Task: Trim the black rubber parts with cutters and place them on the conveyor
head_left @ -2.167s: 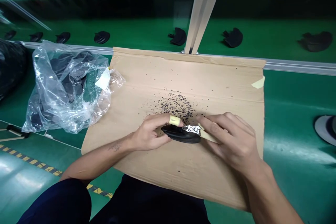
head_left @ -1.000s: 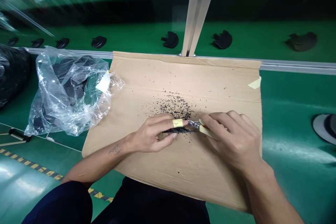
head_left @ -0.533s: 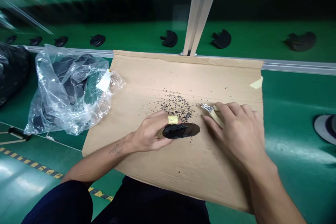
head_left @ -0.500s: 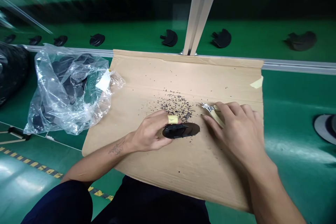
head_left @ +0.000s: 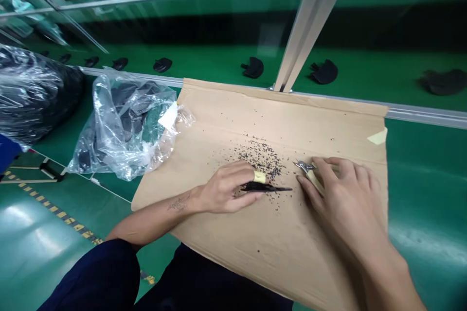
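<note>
My left hand (head_left: 231, 187) pinches a thin black plastic part (head_left: 268, 188), seen nearly edge-on above the cardboard sheet (head_left: 226, 238). Yellow tape wraps one finger of that hand. In my right hand (head_left: 345, 194) are small nippers (head_left: 310, 171) with pale yellow handles, their metal jaws pointing left towards the black part but apart from it. Whether the jaws are parted is too small to tell. Many tiny black plastic scraps (head_left: 264, 155) lie scattered on the cardboard just beyond my left hand.
A clear plastic bag (head_left: 124, 126) of dark parts lies left of the cardboard, with a big black bag (head_left: 36, 92) further left. Behind, a metal post (head_left: 310, 29) rises from the bench rail. Several black parts (head_left: 253, 67) sit in a row beyond the rail.
My left hand has turned the black part from showing its broad face to nearly edge-on. My right hand still holds the nippers. The whole view has shifted, with more showing on the left.
</note>
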Tool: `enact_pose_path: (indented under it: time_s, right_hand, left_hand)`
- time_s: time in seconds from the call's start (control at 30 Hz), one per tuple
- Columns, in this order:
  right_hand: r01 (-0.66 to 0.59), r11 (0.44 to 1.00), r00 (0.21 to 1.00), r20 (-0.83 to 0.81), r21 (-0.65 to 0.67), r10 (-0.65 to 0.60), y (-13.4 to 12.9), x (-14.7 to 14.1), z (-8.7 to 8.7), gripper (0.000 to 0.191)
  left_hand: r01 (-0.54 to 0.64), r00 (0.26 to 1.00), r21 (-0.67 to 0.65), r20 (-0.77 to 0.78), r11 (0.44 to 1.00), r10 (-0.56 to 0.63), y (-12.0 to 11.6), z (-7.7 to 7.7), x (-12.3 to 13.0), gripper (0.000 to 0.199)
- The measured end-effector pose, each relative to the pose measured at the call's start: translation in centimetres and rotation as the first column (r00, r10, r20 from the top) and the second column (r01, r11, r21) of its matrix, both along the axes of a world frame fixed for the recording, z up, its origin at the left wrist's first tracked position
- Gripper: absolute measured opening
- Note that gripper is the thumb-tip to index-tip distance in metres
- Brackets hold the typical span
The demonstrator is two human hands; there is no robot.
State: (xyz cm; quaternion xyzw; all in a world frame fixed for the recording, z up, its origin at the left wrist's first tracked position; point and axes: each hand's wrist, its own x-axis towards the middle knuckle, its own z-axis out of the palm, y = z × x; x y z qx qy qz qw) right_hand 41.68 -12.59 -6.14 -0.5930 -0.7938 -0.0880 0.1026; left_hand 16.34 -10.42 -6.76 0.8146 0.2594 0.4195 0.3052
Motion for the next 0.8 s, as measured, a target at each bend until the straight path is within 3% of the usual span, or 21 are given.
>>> enact_pose_path:
  time_s: [0.1,0.17,0.27,0.37,0.47,0.53,0.67,0.8]
  right_hand:
    - [-0.027,0.997,0.999,-0.03,0.07,0.029,0.2,0.3,-0.4,0.036]
    - [-0.047,0.989,0.998,-0.034,0.143,0.052,0.4,0.6,-0.7,0.035]
    - [-0.049,0.973,0.998,-0.034,0.226,0.059,0.8,1.0,-1.2,0.036]
    - [-0.046,0.971,0.997,-0.053,0.235,0.06,0.9,1.2,-1.5,0.038]
    - [-0.024,0.974,0.997,-0.071,0.225,0.041,0.9,1.4,-2.0,0.039]
    - [0.004,0.97,0.998,-0.058,0.243,0.011,0.9,1.4,-2.3,0.04]
    - [0.026,0.966,1.0,-0.021,0.258,-0.022,0.7,1.5,-2.8,0.034]
    - [0.033,0.964,0.999,0.002,0.265,-0.035,0.4,1.4,-2.9,0.029]
  left_hand:
    - [-0.079,0.996,-0.272,0.023,0.959,0.088,0.2,0.6,-0.6,0.026]
    - [-0.111,0.993,-0.332,0.011,0.937,0.122,1.6,1.2,-1.7,0.033]
    - [-0.222,0.974,-0.236,-0.105,0.946,0.202,6.1,2.6,-4.1,0.028]
    - [-0.456,0.849,-0.043,-0.322,0.889,0.419,12.9,4.0,-5.8,0.021]
    - [-0.523,0.778,0.046,-0.382,0.851,0.498,19.6,4.6,-6.1,0.025]
    - [-0.531,0.746,0.072,-0.431,0.844,0.507,22.8,4.4,-6.1,0.028]
    - [-0.498,0.698,0.063,-0.562,0.865,0.443,26.1,3.2,-6.9,0.017]
    - [-0.49,0.646,0.055,-0.648,0.87,0.405,27.6,1.6,-8.3,0.03]
